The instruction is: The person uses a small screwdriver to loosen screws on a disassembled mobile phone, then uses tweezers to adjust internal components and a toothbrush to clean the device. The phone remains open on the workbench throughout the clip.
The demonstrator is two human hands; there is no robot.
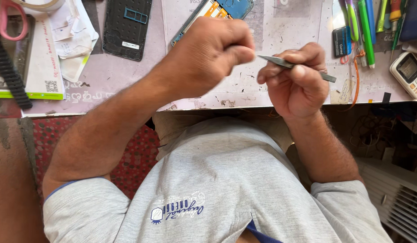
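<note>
Metal tweezers (295, 66), thin and grey, sit pinched between the thumb and curled fingers of the right hand (293, 83), just right of centre in the head view. Their pointed tip aims toward nine o'clock and meets the fingertips of the left hand (208, 56), which is closed into a loose fist with thumb pressed to forefinger; whether something tiny is held there cannot be told. Both hands hover above the near edge of a scuffed pale worktable (127, 76). At twelve o'clock from the left hand lies an opened phone (213, 10) showing blue and orange parts. At eleven o'clock rests a black phone back cover (126, 28). Far out at ten o'clock are pink-handled scissors (9, 19) beside white papers (73, 38). At two o'clock from the right hand stands a row of green and blue tools (365, 27), and at three o'clock a small white keypad phone (409, 74). Below the hands, a grey shirt (226, 180) fills the lower view.
</note>
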